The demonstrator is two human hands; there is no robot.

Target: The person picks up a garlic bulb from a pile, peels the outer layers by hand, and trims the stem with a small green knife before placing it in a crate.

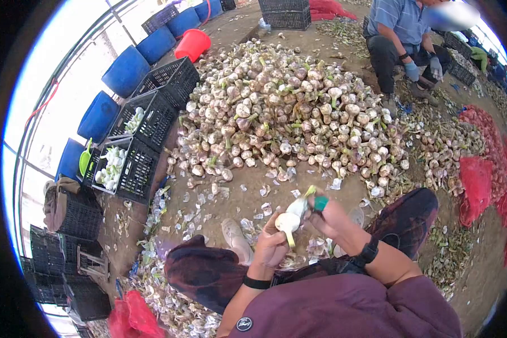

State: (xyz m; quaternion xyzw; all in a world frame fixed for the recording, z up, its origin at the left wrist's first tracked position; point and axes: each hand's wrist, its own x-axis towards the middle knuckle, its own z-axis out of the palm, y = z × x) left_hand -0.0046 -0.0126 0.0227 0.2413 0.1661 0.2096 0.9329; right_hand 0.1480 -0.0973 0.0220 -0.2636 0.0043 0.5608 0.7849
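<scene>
Two pale garlic bulbs with short stems are held together in front of my lap. My left hand is wrapped round the nearer white bulb, whose stem points down. My right hand is closed at the other bulb, just beside it, and a green covering shows on a finger or thumb. Whether a small tool is in the right hand cannot be made out. Beyond my hands lies a large heap of unpeeled garlic on the ground.
Black crates, some holding white garlic, line the left, with blue barrels and a red bucket behind. A gloved person sits at the upper right. Red mesh sacks lie right. Peelings surround my feet.
</scene>
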